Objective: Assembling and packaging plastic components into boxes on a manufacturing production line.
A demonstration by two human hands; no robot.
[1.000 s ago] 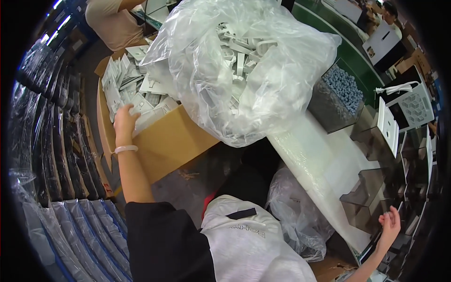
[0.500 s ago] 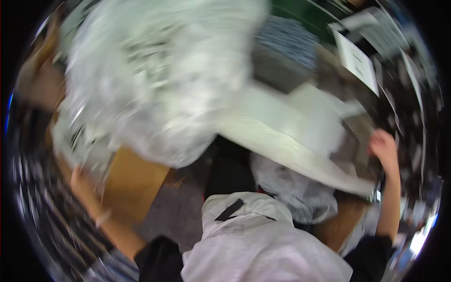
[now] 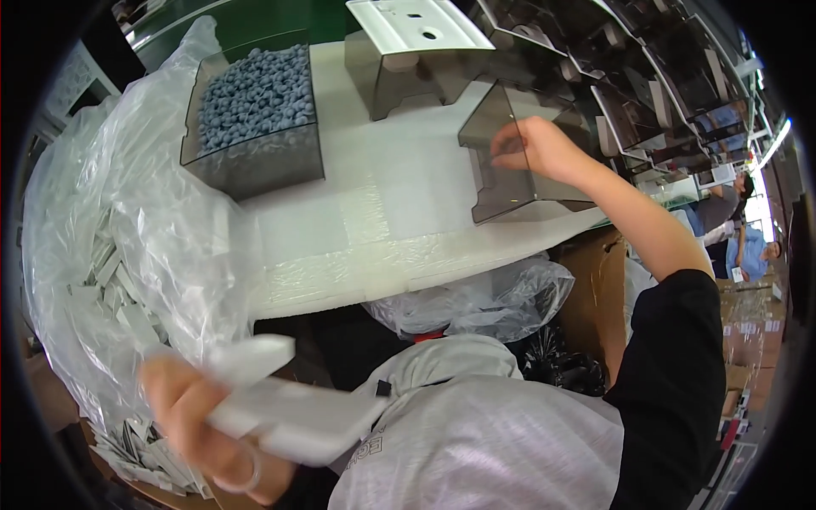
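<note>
Left hand point(image 3: 191, 416) low at near edge of white foam-covered surface point(image 3: 374, 212), fingers wrapped around a few flat white plastic pieces point(image 3: 289, 408); motion-blurred, exact count cannot be told. One second earlier same hand down among pieces in cardboard box, empty; now lifted clear with a handful. Judged: pick-up from stock done, pieces in transit toward surface.

Right hand point(image 3: 531, 149) on far right part of surface, fingers curled over top edge of smoky clear plastic bin point(image 3: 510, 170). One second earlier hanging low off surface edge; now reached up to bin. Judged: bin steadied or positioned to receive pieces.

Large clear bag of white pieces point(image 3: 110, 255) left of surface. Clear bin of small blue-grey pellets point(image 3: 255, 110) on far left part of surface. White moulded plate point(image 3: 416, 21) atop another smoky bin at far edge.
</note>
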